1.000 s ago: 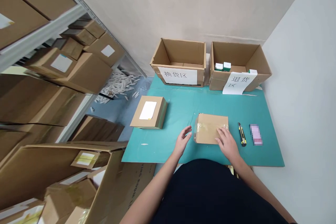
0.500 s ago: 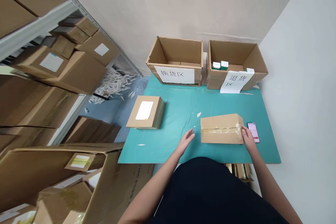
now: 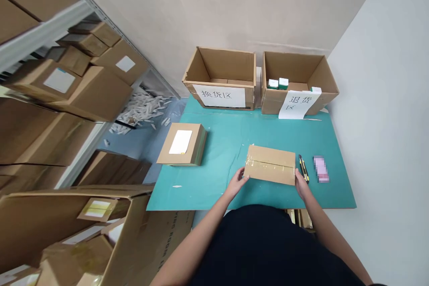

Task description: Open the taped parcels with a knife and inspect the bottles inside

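From the head camera, a flat brown cardboard box [image 3: 270,165] sealed with clear tape lies on a teal cutting mat [image 3: 214,190], low and right of centre in the frame. The left hand [image 3: 237,182] rests half open with its fingers against the box's left edge. The right hand [image 3: 301,185] meets the right edge, its fingers nearly closed. Whether they are actually gripping or just bracing the box is hard to tell from this angle. Just right of the box lie a yellow-and-black utility knife [image 3: 303,168] and a phone with a blurred screen [image 3: 321,169]. A labelled brown carton [image 3: 182,145] sits left on the mat. Two open cardboard boxes with paper signs, [image 3: 219,71] and [image 3: 295,65], stand along the top edge.
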Demonstrator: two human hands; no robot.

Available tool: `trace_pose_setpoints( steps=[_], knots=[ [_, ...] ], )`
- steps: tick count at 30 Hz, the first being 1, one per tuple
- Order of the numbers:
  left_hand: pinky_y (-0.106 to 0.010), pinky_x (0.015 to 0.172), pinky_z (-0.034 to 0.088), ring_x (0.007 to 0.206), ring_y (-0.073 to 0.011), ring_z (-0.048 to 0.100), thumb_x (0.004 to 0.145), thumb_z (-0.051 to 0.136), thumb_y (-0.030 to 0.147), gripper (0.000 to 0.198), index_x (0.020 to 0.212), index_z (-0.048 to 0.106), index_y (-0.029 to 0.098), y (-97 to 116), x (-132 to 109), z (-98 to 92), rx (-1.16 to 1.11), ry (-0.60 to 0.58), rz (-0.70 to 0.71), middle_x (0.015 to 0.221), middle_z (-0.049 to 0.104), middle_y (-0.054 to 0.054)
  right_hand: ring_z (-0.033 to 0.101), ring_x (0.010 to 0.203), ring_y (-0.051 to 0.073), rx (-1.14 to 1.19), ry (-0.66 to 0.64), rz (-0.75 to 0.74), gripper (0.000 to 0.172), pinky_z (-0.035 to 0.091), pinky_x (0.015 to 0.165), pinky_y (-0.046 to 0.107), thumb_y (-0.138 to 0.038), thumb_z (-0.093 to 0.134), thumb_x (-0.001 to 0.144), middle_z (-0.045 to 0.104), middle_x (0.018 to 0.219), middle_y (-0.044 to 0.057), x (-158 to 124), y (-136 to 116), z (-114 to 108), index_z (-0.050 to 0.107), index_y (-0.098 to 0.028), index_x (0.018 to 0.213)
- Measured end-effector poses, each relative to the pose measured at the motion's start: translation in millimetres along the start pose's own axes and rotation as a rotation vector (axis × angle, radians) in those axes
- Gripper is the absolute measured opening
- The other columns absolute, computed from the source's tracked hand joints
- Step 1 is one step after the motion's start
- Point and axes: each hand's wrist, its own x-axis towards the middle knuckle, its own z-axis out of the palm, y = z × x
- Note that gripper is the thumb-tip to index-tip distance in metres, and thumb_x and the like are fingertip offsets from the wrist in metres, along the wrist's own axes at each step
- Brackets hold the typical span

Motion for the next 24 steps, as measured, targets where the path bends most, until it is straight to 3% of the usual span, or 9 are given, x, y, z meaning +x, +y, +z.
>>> trace_pose_setpoints(
  steps=[3, 6, 10, 17, 21, 24],
  knots=[
    [-0.047, 0.109, 0.044, 0.121, -0.0303, 0.061, 0.071, 0.074, 0.066, 0.069, 0.121, 0.061, 0.021, -1, -5, -20.9, 0.046, 0.105, -0.004, 0.129, 0.066, -0.012, 0.068, 0.114, 0.031, 0.161, -0.112, 0.099, 0.086, 0.052, 0.099, 0.050, -0.087, 0.046, 0.075, 0.074, 0.120, 0.012, 4, 1, 27, 0.066, -0.021, 0.127],
    [-0.046, 0.106, 0.046, 0.117, -0.0296, 0.062, 0.071, 0.072, 0.068, 0.068, 0.119, 0.062, 0.020, -3, -11, -34.5, 0.076, 0.166, -0.001, 0.123, 0.068, -0.011, 0.069, 0.111, 0.030, 0.211, -0.116, 0.111, 0.082, 0.053, 0.098, 0.049, -0.083, 0.055, 0.074, 0.075, 0.118, 0.009, 10, 0, 38, 0.065, -0.023, 0.128],
    [-0.046, 0.104, 0.048, 0.115, -0.0295, 0.062, 0.071, 0.072, 0.068, 0.070, 0.120, 0.061, 0.020, -5, -13, -36.1, 0.092, 0.184, -0.001, 0.121, 0.067, -0.012, 0.068, 0.114, 0.029, 0.170, -0.037, 0.089, 0.076, 0.052, 0.100, 0.049, -0.079, 0.053, 0.078, 0.076, 0.116, 0.007, 15, 0, 41, 0.066, -0.022, 0.127],
    [-0.046, 0.101, 0.050, 0.111, -0.0289, 0.064, 0.067, 0.077, 0.065, 0.076, 0.126, 0.058, 0.020, -4, -9, -33.3, 0.130, 0.189, -0.035, 0.118, 0.066, -0.010, 0.057, 0.131, 0.029, 0.146, 0.093, -0.007, 0.072, 0.040, 0.114, 0.048, -0.075, 0.053, 0.081, 0.067, 0.134, 0.009, 6, -5, 45, 0.068, -0.022, 0.127],
    [-0.045, 0.101, 0.049, 0.113, -0.0300, 0.063, 0.068, 0.076, 0.065, 0.075, 0.125, 0.059, 0.020, -3, -9, -32.2, 0.150, 0.189, -0.038, 0.120, 0.066, -0.011, 0.059, 0.128, 0.028, 0.109, 0.083, -0.029, 0.070, 0.043, 0.111, 0.047, -0.074, 0.049, 0.085, 0.069, 0.131, 0.009, 7, 5, 33, 0.068, -0.022, 0.128],
    [-0.044, 0.102, 0.048, 0.117, -0.0304, 0.062, 0.070, 0.074, 0.065, 0.072, 0.124, 0.060, 0.020, -4, -9, -30.4, 0.136, 0.184, -0.030, 0.124, 0.066, -0.012, 0.061, 0.123, 0.030, -0.065, 0.205, -0.049, 0.070, 0.043, 0.109, 0.047, -0.070, 0.049, 0.084, 0.068, 0.130, 0.015, 13, 21, 6, 0.068, -0.017, 0.126]
  ],
)
